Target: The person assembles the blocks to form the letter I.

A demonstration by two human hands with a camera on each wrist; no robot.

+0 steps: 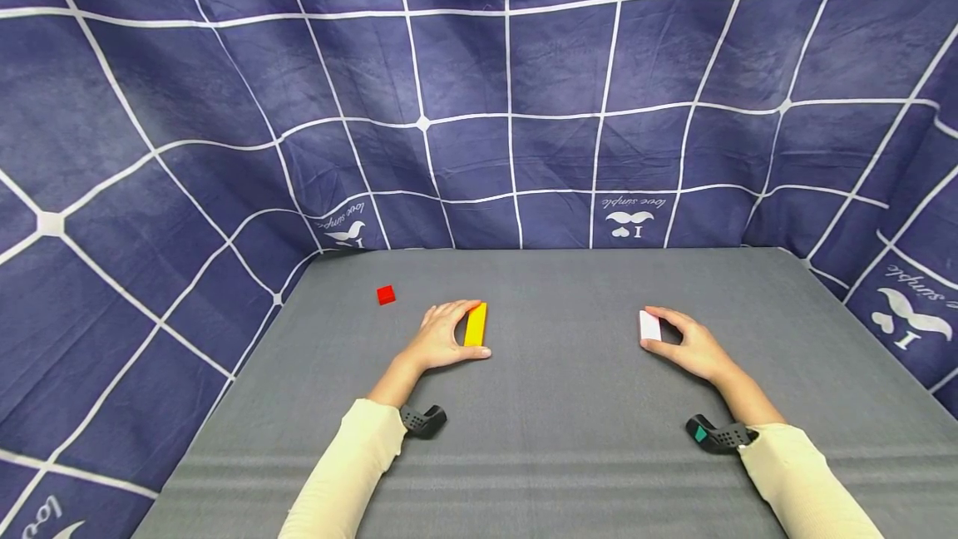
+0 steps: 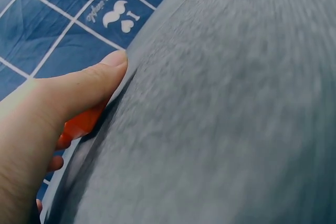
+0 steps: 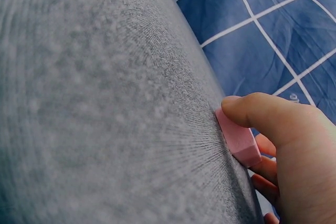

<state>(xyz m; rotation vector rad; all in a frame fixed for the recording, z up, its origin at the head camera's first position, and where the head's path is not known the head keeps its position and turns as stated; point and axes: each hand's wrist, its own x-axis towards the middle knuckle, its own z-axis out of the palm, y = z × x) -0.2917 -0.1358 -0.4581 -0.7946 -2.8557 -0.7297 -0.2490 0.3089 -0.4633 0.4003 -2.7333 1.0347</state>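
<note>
Left of the middle of the table, my left hand (image 1: 440, 338) grips a long yellow block (image 1: 475, 324) by its two ends, thumb at the near end and fingers at the far one. In the left wrist view the block (image 2: 84, 121) looks orange and is partly hidden behind the thumb. On the right side, my right hand (image 1: 696, 348) pinches a small pale block (image 1: 649, 326) between thumb and fingers. It looks pink in the right wrist view, where the block (image 3: 239, 139) lies close against the grey cloth.
A small red block (image 1: 385, 295) lies at the back left of the grey table (image 1: 554, 406), beyond my left hand. Blue checked curtains (image 1: 557, 152) hang behind the table and along both sides. Each wrist wears a black band (image 1: 422, 421).
</note>
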